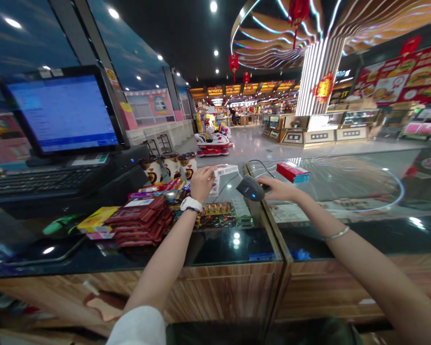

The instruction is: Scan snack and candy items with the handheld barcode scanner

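Observation:
My left hand (202, 184) grips a small white box (226, 170) by its left end, above the glass counter. A black barcode scanner (250, 188) with a blue light is in my right hand (277, 189), its head turned left near the box. Below the held box another pale box (214, 187) is partly hidden by my left hand. To the left of my left wrist lies a stack of dark red packets (140, 220). A stack of red and blue packs (293, 172) rests on the glass beyond my right hand.
A monitor (62, 112) and a keyboard (43, 182) are at the left. Several patterned cups (170, 166) stand behind the packets. A yellow pack (97, 218) and a green object (60, 224) lie left of the stack. The counter's front edge (233, 268) runs below my forearms.

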